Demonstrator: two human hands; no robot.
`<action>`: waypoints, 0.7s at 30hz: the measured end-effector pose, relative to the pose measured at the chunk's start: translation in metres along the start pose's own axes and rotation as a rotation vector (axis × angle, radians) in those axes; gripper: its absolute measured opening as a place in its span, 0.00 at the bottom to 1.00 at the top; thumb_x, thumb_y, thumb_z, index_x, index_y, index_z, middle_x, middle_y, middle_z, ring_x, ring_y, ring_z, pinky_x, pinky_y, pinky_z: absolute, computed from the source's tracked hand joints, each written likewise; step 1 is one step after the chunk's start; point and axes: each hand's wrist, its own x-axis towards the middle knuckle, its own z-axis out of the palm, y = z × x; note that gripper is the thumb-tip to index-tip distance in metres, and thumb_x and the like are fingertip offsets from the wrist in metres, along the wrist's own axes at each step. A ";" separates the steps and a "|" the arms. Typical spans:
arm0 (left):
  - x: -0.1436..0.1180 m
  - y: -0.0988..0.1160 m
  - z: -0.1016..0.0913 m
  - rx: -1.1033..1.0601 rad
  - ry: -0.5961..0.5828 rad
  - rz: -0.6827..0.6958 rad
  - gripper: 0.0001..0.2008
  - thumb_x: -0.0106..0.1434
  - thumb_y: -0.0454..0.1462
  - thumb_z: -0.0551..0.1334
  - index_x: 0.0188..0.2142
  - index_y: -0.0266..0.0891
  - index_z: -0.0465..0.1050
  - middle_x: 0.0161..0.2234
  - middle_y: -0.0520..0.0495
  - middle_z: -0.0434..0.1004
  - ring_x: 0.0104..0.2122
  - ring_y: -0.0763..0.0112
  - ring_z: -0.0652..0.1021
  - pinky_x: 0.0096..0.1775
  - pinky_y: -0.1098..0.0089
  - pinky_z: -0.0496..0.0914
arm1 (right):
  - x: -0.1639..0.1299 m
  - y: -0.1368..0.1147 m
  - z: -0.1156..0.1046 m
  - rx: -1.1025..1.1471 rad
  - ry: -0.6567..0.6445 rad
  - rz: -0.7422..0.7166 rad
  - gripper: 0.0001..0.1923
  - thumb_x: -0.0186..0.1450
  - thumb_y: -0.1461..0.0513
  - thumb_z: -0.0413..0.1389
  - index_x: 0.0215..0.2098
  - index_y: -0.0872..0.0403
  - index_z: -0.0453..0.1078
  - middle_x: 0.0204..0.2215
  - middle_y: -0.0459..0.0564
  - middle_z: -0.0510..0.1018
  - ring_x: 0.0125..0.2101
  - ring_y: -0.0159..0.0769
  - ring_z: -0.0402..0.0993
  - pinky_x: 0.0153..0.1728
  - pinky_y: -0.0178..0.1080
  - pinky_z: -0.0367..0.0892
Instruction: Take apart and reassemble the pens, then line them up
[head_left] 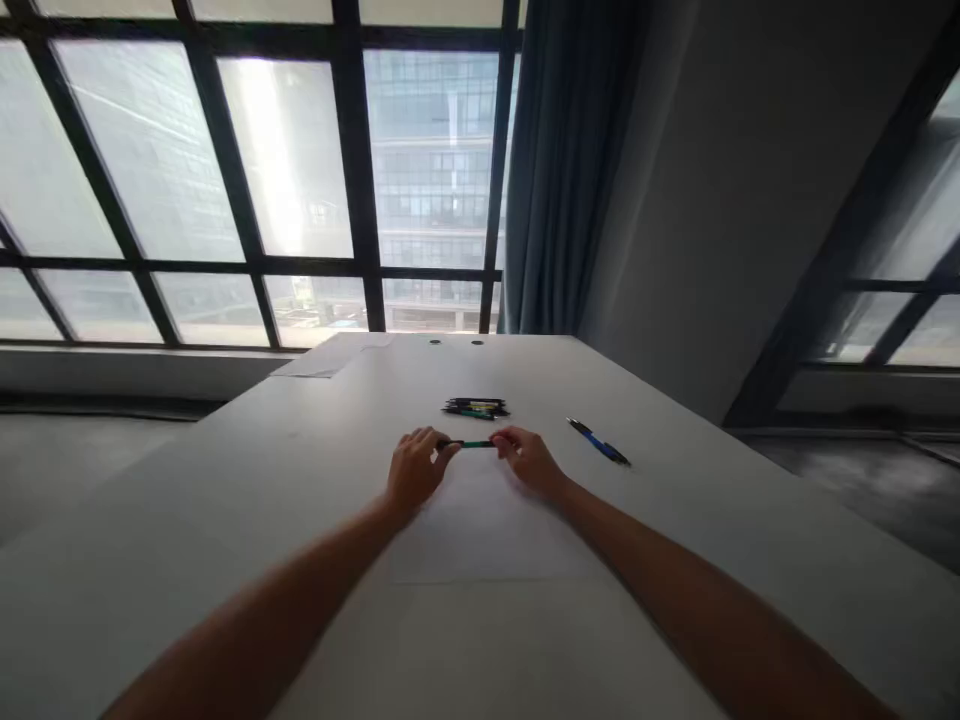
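Between my two hands a dark pen with a green barrel [475, 444] lies level, held crosswise. My left hand [417, 466] pinches its left end between thumb and fingers. At the other end, the fingertips of my right hand [528, 458] close on the pen. Below the hands a white sheet of paper [487, 545] lies flat on the table. Just beyond the hands is a small pile of dark pens [475, 407], some with green or yellow parts. To the right of my right hand lies a blue and black pen [598, 441], apart from the pile.
The long white table [337, 620] stretches toward the windows. Loose white sheets [322, 358] lie at its far left edge. Two small dark round spots [456, 342] show at the far end. A blue curtain [570, 180] and a grey wall [705, 220] stand beyond the right side.
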 end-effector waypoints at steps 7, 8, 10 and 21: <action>-0.001 -0.003 0.002 0.067 -0.145 -0.058 0.16 0.68 0.46 0.53 0.33 0.40 0.73 0.32 0.48 0.78 0.33 0.67 0.76 0.39 0.67 0.64 | 0.007 -0.023 -0.006 0.047 0.207 -0.063 0.14 0.62 0.53 0.55 0.32 0.56 0.72 0.25 0.48 0.76 0.25 0.33 0.69 0.29 0.35 0.64; -0.001 -0.003 0.001 0.070 -0.162 -0.045 0.15 0.68 0.45 0.54 0.34 0.41 0.74 0.33 0.48 0.78 0.34 0.67 0.75 0.39 0.66 0.64 | 0.007 -0.028 -0.005 0.066 0.218 -0.077 0.13 0.62 0.53 0.56 0.32 0.56 0.72 0.25 0.49 0.76 0.26 0.34 0.69 0.30 0.36 0.64; -0.001 -0.005 -0.001 0.069 -0.179 -0.027 0.13 0.67 0.45 0.55 0.35 0.42 0.74 0.34 0.49 0.78 0.34 0.67 0.75 0.40 0.66 0.63 | 0.008 -0.038 -0.003 0.099 0.233 -0.111 0.11 0.61 0.55 0.57 0.33 0.55 0.72 0.26 0.49 0.77 0.27 0.34 0.70 0.31 0.36 0.66; -0.001 -0.013 -0.006 0.094 -0.186 -0.086 0.16 0.58 0.50 0.64 0.29 0.41 0.71 0.30 0.50 0.76 0.33 0.65 0.75 0.39 0.65 0.63 | 0.008 -0.053 0.003 0.131 0.093 -0.155 0.11 0.61 0.56 0.58 0.34 0.55 0.74 0.28 0.51 0.77 0.28 0.35 0.72 0.30 0.38 0.68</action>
